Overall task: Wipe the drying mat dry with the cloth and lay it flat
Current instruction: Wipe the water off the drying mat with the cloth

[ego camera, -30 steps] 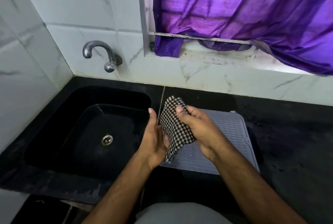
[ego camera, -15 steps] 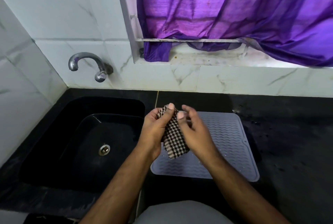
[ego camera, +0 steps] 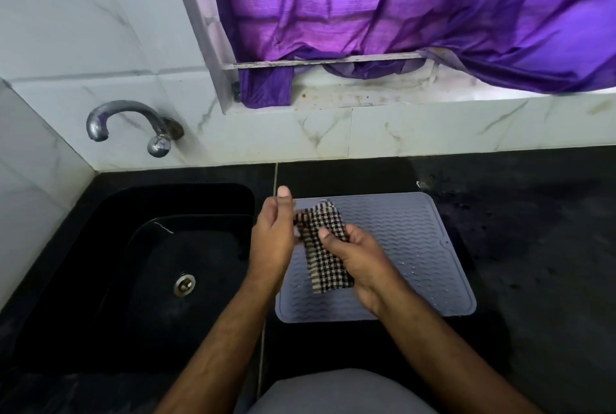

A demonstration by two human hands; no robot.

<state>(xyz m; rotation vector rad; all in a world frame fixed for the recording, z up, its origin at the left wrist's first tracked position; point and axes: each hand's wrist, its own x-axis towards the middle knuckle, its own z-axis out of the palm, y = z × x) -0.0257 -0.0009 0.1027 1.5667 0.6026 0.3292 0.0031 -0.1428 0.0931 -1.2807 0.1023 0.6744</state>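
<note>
Closest to us, a bit of grey clothing shows at the bottom edge, cut off. Our two arms reach up from there.

Our right hand holds the checked cloth. The thumb presses on top of it and the fingers curl under it, where we cannot see them. Our left hand is just to the left, and its hidden fingers touch the cloth's top edge. The thumb sticks up. We cannot tell if that hand grips the cloth or only touches it, because we see its back.

Under both hands lies the grey drying mat. It lies flat on the black counter, with wavy lines and small wet drops on it. The hands and cloth hide its left part.

Left of our left hand is the black sink with a round drain. Past it, a metal tap sticks out of the white tiled wall. Behind our hands, a purple curtain hangs over the window ledge, which looks dirty.
</note>
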